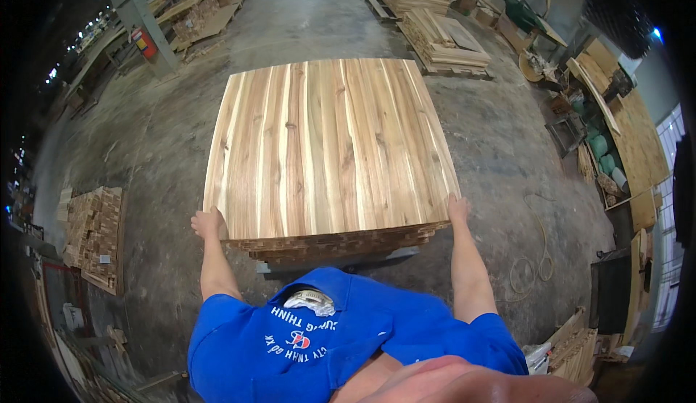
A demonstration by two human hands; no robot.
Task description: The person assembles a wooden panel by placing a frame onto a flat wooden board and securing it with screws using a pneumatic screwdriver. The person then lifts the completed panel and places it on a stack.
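Note:
A wide wood panel (333, 149) of light and dark glued strips lies flat on top of a stack of boards (333, 242) in front of me. My left hand (209, 222) is closed on the panel's near left edge, its thumb side against the top face. At the near right corner my right hand (458, 209) grips the opposite edge, fingers wrapped down the side and partly hidden. Both arms reach forward, spread apart. Beneath the stack shows part of a grey support (268, 267).
Wood stacks (446, 40) stand on pallets at the far right. A pile of small wood pieces (94, 236) sits at left. The fire extinguisher (144, 43) hangs on a post (130, 4). A thin hose (533, 272) lies on the floor at right, near cluttered shelving (605, 149).

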